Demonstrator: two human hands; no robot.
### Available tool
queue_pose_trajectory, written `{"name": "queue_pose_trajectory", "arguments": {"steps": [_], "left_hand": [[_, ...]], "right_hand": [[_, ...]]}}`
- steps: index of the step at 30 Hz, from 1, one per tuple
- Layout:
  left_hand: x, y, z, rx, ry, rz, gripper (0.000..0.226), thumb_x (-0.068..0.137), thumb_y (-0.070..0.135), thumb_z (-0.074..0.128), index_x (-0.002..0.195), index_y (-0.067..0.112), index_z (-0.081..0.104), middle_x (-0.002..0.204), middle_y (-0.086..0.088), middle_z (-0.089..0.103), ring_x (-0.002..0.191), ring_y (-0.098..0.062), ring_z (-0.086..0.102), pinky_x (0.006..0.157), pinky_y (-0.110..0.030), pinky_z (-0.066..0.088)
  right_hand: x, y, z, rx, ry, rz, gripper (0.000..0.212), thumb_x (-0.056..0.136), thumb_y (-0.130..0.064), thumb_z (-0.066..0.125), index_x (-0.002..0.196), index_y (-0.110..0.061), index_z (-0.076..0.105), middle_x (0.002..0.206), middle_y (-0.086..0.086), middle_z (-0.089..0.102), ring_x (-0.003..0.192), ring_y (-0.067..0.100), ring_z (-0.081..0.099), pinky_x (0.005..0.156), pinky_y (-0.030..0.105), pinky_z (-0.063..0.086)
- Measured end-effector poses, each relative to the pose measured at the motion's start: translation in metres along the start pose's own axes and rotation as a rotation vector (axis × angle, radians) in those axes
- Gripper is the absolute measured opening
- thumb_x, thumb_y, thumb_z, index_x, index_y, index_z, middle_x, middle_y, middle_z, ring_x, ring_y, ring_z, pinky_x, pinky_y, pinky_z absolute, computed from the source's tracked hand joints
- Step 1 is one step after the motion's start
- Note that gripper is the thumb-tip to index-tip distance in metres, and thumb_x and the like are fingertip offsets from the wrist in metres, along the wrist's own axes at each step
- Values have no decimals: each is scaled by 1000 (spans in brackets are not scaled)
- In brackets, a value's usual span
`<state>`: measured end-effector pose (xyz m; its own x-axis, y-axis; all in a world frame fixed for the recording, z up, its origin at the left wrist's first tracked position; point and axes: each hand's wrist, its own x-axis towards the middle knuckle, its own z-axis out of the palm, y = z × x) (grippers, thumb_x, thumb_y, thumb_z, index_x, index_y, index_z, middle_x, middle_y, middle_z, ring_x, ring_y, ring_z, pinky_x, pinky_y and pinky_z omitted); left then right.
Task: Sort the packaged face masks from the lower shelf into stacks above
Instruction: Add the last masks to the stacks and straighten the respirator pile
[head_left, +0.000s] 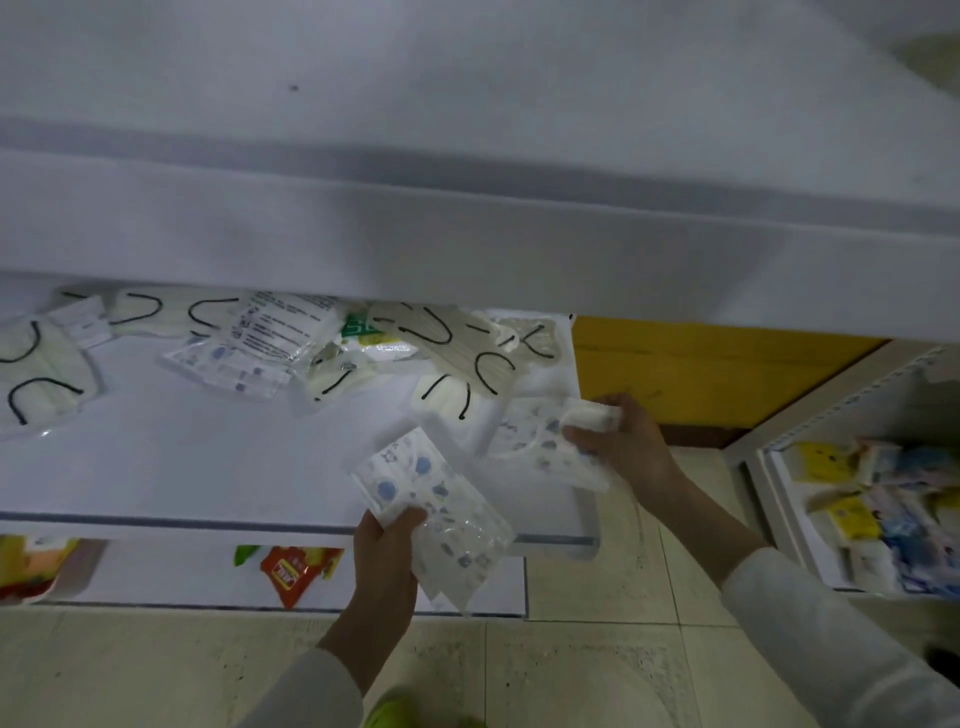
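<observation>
Slippage threatens: your left hand (387, 545) grips a clear blue-dotted mask packet (436, 504) by one end over the front edge of the white lower shelf (208, 457), your right hand (626, 441) pinching a similar packet (537, 434) at its right edge.

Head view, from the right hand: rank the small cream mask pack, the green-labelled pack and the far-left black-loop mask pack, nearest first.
1. small cream mask pack, just left of the right hand.
2. green-labelled pack, further left, at the back.
3. far-left black-loop mask pack, left end of the shelf.
The right hand grips a blue-printed pack; the left hand, a blue-dotted pack.
</observation>
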<state>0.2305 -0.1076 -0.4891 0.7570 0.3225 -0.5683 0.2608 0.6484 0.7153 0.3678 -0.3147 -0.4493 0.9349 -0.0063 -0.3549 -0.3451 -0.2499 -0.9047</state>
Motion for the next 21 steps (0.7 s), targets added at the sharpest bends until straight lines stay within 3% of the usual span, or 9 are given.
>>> {"name": "queue_pose_trajectory", "arguments": {"steps": [3,5,8,10,12,15,18,20,21], "left_hand": [[-12,3,14,-73,40,-5,35,86,-7,52,111,16,60,117,-17,63,108,-38,59,94,-56,46],[-22,9,28,-140,47,-15,37,83,-2,58,116,15,60,118,-17,64,108,-38,59,96,-58,44],[-38,30,55,-300,16,-75,45,87,33,57,128,17,54,119,-14,63,109,-36,58,100,-56,40],[-53,48,72,-426,-37,-123,43,89,48,45,120,22,58,113,-10,66,106,-34,58,99,-51,40],[-69,64,84,-436,-67,-83,48,84,55,48,116,22,60,109,-10,68,102,-32,61,95,-48,44],[-93,80,92,-264,-2,58,41,82,24,65,119,7,60,108,-18,68,95,-33,65,81,-43,52],[-122,95,85,-229,40,110,28,80,-3,59,108,2,63,100,-23,67,89,-38,65,71,-42,55],[-146,106,79,-264,-34,125,31,72,-2,64,102,1,63,103,-29,64,93,-42,64,81,-51,53],[-159,114,78,-266,-96,142,37,66,1,65,103,2,63,103,-29,64,94,-44,64,84,-54,51]], "right_hand": [[-36,-18,-5,175,29,-9,29,78,-13,76,100,-8,59,98,12,67,82,25,67,68,34,57],[-59,-28,0,279,4,-1,29,76,-13,77,100,-10,60,102,14,69,89,29,68,72,40,58],[-88,-41,17,269,41,-16,26,75,-9,78,92,-9,59,93,9,69,79,22,67,54,22,52],[-103,-48,28,136,73,-94,25,75,-12,78,90,-7,59,86,4,67,75,18,64,49,13,47],[-117,-58,34,34,81,-191,22,77,-18,78,89,-8,62,81,-2,67,74,14,64,50,11,46],[-139,-75,36,-37,52,-330,15,79,-33,75,86,-24,65,78,-8,67,77,12,65,62,20,52],[-163,-89,29,-112,76,-433,45,65,-47,77,105,-34,61,100,-19,60,94,7,60,77,25,51],[-177,-97,26,24,30,-337,65,62,-29,87,118,-29,53,111,-14,59,99,5,60,76,17,52],[-185,-102,25,126,-35,-267,62,65,-13,87,117,-22,54,108,-9,63,91,5,64,69,16,53]]}}
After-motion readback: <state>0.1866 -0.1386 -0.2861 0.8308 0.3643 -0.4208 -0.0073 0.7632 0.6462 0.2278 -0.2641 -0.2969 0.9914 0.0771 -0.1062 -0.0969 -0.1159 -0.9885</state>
